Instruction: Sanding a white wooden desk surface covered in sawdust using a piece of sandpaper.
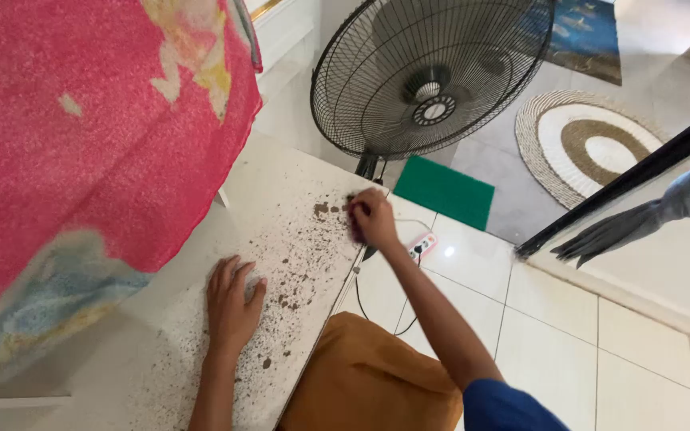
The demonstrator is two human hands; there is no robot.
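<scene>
Left hand (231,303) lies open and flat on the white surface (281,199); right hand (373,217) is closed, maybe around something dark. Brown crumbs (301,263) everywhere, black fan (433,76) on tiled floor (600,335) behind.

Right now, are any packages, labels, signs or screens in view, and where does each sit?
No packages, signs or screens show.
Fan badge: round, dark with pale marks, at the centre of the black fan grille; print too small to tell.
Power strip: small, white with pink, on the floor tiles below the right hand.
</scene>
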